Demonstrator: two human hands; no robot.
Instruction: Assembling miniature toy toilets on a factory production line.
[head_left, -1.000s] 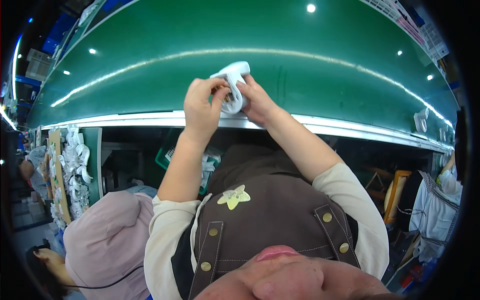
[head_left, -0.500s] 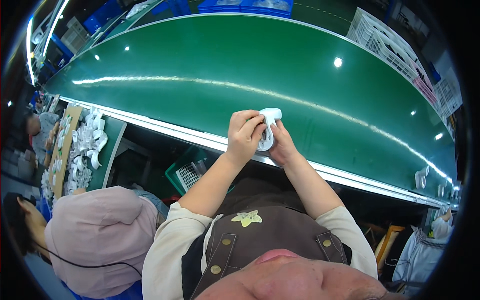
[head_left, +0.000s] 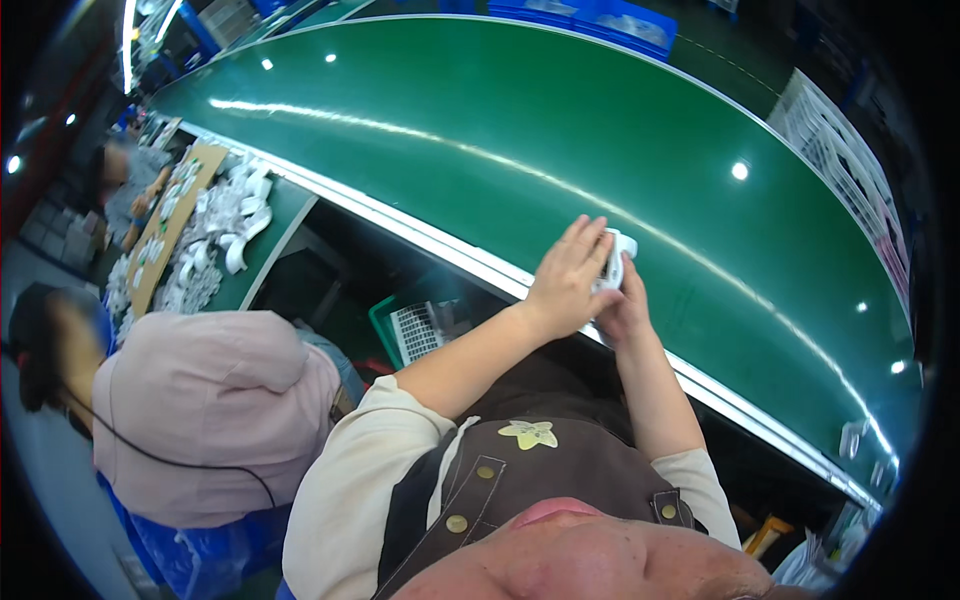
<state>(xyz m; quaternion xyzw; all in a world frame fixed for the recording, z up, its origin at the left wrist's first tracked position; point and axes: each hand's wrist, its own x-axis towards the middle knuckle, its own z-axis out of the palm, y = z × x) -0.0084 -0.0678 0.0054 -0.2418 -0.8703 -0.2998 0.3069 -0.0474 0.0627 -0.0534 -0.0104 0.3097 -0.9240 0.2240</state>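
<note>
A small white plastic housing [head_left: 623, 246] with a rounded head is held between my two hands, just above the near edge of the green work surface [head_left: 450, 90]. My left hand [head_left: 568, 280] lies along its left side, fingers stretched over it and thumb against its lower part. From the right and below, my right hand [head_left: 630, 305] grips the same piece. The hands cover much of the housing, and its inside is mostly hidden.
On my left, a side table carries a pile of white plastic parts [head_left: 215, 215] and a brown board [head_left: 180, 220]. A co-worker in pink [head_left: 210, 400] sits there. A green basket [head_left: 385, 330] is below the edge. Blue bins [head_left: 625, 25] and white crates [head_left: 835, 140] stand beyond.
The view has turned, shifting the scene. My left fingers have gone from bent at the housing's open side to stretched out flat along it; the housing is now more covered.
</note>
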